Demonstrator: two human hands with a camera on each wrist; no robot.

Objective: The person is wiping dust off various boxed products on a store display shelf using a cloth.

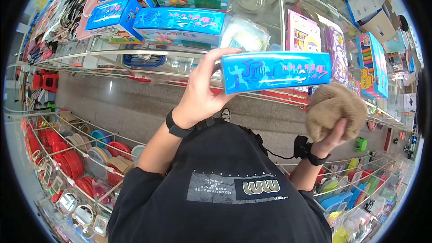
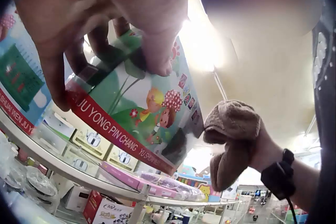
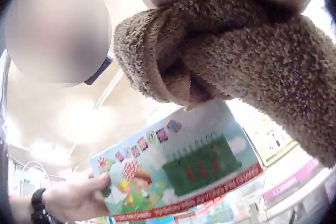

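Note:
My left hand [image 1: 201, 87] grips one end of a blue illustrated box [image 1: 276, 72], thumb on one face and fingers on the other. The box is held up in front of the shelf, its blue side facing the head camera. Cartoon children and a green panel show on its broad face in the right wrist view. In my right hand [image 1: 335, 136] is a bunched brown cloth [image 1: 335, 108] with a fluffy towel-like pile, close to the free end of the box. The cloth hides most of the right fingers.
Similar blue boxes [image 1: 180, 23] stand on the glass shelf ahead, left of flat plastic packets [image 1: 245, 33]. A pink box [image 1: 303, 31] and a box of coloured pens [image 1: 372, 65] are farther right. Behind, wire racks hold red basins [image 1: 71, 164] and blue plastic goods [image 1: 335, 201].

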